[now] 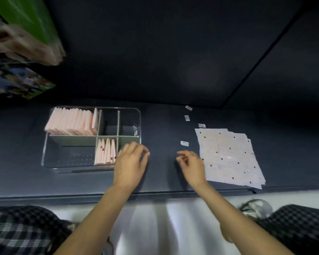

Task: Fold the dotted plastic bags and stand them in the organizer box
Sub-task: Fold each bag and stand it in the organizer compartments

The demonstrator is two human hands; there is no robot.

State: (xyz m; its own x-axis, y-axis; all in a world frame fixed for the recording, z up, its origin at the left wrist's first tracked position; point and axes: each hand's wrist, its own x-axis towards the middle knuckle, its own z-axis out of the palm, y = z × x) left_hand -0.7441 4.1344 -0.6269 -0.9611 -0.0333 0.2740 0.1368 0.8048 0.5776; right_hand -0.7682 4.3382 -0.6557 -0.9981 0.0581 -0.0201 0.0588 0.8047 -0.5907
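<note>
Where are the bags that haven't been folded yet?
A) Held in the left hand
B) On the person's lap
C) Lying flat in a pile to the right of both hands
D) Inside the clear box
C: the flat dotted bags lie stacked on the dark table, right of the right hand, while the left hand holds nothing beside the organizer box.

One clear organizer box (92, 138) left of centre, four folded dotted bags (105, 151) in its lower middle compartment, four small white labels (184, 143) right of centre, two hands (131, 162)
</note>
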